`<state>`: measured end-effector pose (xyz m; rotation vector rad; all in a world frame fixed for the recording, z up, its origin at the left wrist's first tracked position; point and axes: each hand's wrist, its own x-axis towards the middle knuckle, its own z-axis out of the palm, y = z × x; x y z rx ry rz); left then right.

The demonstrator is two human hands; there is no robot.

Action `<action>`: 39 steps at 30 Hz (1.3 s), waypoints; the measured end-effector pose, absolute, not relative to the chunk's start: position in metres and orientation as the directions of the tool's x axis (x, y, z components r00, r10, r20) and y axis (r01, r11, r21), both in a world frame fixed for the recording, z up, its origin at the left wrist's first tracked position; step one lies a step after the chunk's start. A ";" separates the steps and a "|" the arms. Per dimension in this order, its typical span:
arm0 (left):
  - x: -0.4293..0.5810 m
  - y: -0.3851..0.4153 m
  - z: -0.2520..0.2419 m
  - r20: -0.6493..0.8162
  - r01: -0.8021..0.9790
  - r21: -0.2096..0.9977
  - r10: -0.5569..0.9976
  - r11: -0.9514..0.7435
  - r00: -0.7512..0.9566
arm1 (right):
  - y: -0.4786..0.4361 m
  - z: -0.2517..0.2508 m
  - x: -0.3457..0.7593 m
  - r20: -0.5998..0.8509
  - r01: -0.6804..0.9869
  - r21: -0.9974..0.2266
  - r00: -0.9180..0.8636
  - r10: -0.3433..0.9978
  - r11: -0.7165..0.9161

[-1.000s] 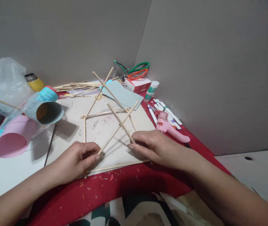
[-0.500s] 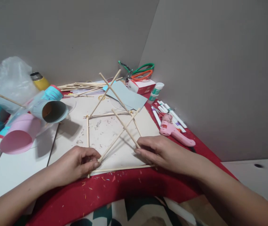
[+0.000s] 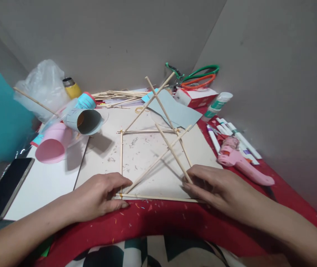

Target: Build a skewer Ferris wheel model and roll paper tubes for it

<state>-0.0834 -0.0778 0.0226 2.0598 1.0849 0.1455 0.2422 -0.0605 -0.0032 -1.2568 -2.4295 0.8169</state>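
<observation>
Now the near pair of crossed sticks (image 3: 169,147) is being propped over the front of a stick frame (image 3: 121,155), its left foot being kept just beside the tied front-left corner. Half a second ago that foot was being pinched by the left hand (image 3: 100,194); at this moment thumb and fingers are being held apart around the corner, and whether a fingertip is touching the stick cannot be told. The other foot is being gripped by the right hand (image 3: 216,185), so the pair is probably being steadied mainly from that side. Behind, a second crossed pair (image 3: 155,93) is being carried by the frame's rear corners. The frame is being supported by a pale board (image 3: 136,159), its front stick being lined up with the near edge, beyond which red cloth (image 3: 158,222) is being exposed. More room is being offered between the frame's sides. Rightward, movement is being limited by a pink glue gun (image 3: 243,165) and markers (image 3: 244,142); leftward, a pink paper tube (image 3: 52,142) and a phone (image 3: 5,189) are being kept well apart from the frame.
</observation>
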 end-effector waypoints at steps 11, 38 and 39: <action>-0.074 -0.082 0.007 -0.122 0.638 0.637 0.760 -0.433 0.638 | -0.066 -0.019 0.242 0.096 0.668 -0.571 -0.524 0.847 0.478; -0.078 -0.083 0.004 -0.150 0.683 0.599 0.779 -0.417 0.608 | -0.054 -0.012 0.234 0.096 0.613 -0.626 -0.553 0.828 0.482; -0.079 -0.083 0.004 -0.156 0.688 0.598 0.782 -0.412 0.603 | -0.053 -0.013 0.233 0.093 0.615 -0.624 -0.555 0.827 0.483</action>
